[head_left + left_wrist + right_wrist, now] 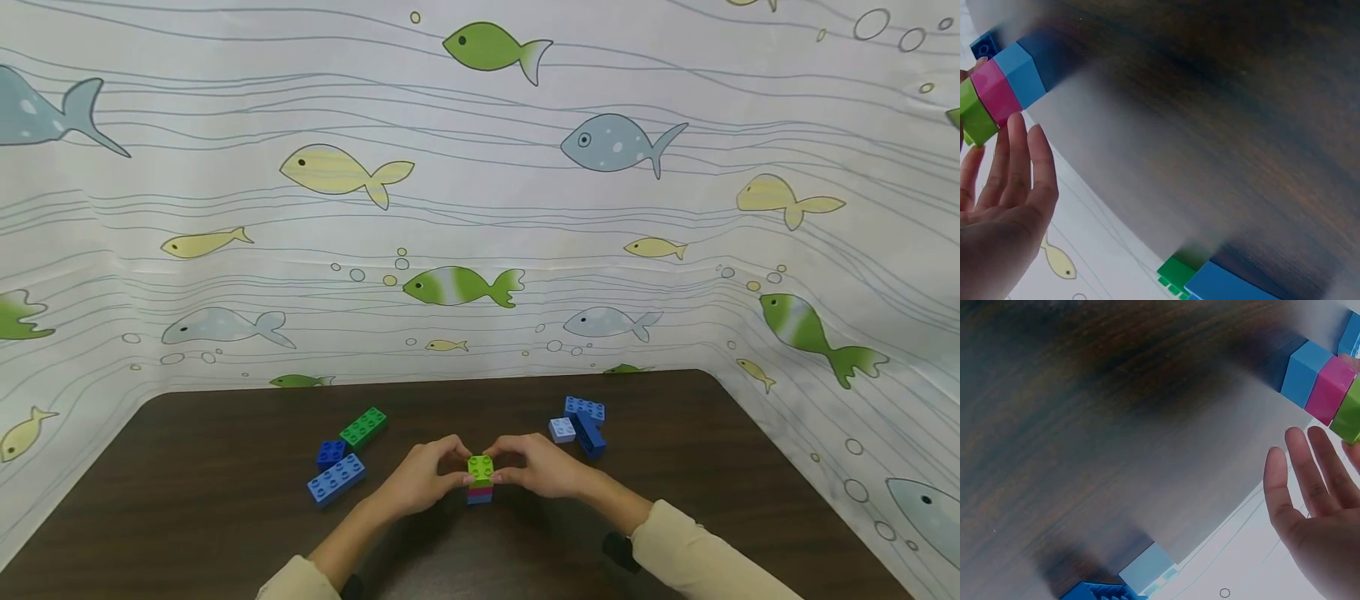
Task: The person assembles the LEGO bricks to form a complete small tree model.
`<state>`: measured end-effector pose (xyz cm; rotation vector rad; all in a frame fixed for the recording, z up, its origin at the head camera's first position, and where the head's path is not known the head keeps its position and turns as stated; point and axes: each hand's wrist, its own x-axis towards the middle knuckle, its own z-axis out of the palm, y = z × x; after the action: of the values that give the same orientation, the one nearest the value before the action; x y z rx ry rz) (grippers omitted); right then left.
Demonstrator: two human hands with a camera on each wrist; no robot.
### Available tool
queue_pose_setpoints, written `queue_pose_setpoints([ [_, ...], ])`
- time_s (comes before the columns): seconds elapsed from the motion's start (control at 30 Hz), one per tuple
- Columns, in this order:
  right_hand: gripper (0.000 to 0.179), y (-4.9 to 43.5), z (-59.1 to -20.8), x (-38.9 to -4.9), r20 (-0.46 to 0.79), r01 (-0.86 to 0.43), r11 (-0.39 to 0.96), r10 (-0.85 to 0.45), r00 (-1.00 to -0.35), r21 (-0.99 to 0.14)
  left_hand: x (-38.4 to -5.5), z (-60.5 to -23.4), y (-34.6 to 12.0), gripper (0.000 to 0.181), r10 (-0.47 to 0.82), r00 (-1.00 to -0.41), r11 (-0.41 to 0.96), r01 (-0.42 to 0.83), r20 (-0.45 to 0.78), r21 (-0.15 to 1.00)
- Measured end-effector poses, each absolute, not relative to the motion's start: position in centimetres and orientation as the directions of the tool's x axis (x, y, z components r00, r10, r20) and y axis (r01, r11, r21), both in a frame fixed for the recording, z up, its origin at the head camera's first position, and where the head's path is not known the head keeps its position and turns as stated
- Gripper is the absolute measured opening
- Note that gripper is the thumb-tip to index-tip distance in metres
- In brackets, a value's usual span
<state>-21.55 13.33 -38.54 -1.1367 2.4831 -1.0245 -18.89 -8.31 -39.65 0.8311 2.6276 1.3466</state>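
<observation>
Head view: we see the left hand (422, 478) and right hand (547, 467) pinching the lime brick (481, 468) atop a pink brick (997, 92) and blue brick (1020, 73) on the table (187, 492) between them, where uneven side pressure could tip the narrow stack (480, 492).

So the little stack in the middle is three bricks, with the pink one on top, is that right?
Not quite: the pink brick is not on top. The head view shows the lime brick on top, with pink beneath it and the blue brick at the bottom. The stack is indeed three bricks.
</observation>
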Motion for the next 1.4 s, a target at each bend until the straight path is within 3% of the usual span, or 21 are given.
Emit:
queue_pose_setpoints([
  [0.27, 0.025, 13.5, -38.4, -21.5, 0.074, -0.582, 0.468, -0.735, -0.674, -0.665, -18.9, -39.6, -8.4, 0.017, 0.503, -0.847, 0.459, 0.431, 0.172, 0.777],
  [0.5, 0.04, 15.2, -37.7, -21.9, -0.001, -0.511, 0.489, -0.724, -0.69, -0.707, -19.0, -39.7, -8.4, 0.018, 0.495, -0.853, 0.473, 0.426, 0.168, 0.771],
  [0.7, 0.04, 19.1, -36.7, -22.7, 0.053, -0.524, 0.526, -0.67, -0.741, -0.67, -18.9, -39.7, -8.3, 0.018, 0.485, -0.861, 0.478, 0.408, 0.153, 0.778],
  [0.97, 0.041, 24.3, -36.0, -24.1, 0.019, -0.443, 0.623, -0.566, -0.824, -0.645, -18.8, -39.6, -8.4, 0.019, 0.487, -0.86, 0.482, 0.409, 0.15, 0.775],
  [1.4, 0.041, 27.0, -39.5, -24.9, -0.008, -0.275, 0.713, -0.365, -0.931, -0.645, -18.7, -39.5, -8.4, 0.019, 0.485, -0.862, 0.473, 0.402, 0.149, 0.784],
])
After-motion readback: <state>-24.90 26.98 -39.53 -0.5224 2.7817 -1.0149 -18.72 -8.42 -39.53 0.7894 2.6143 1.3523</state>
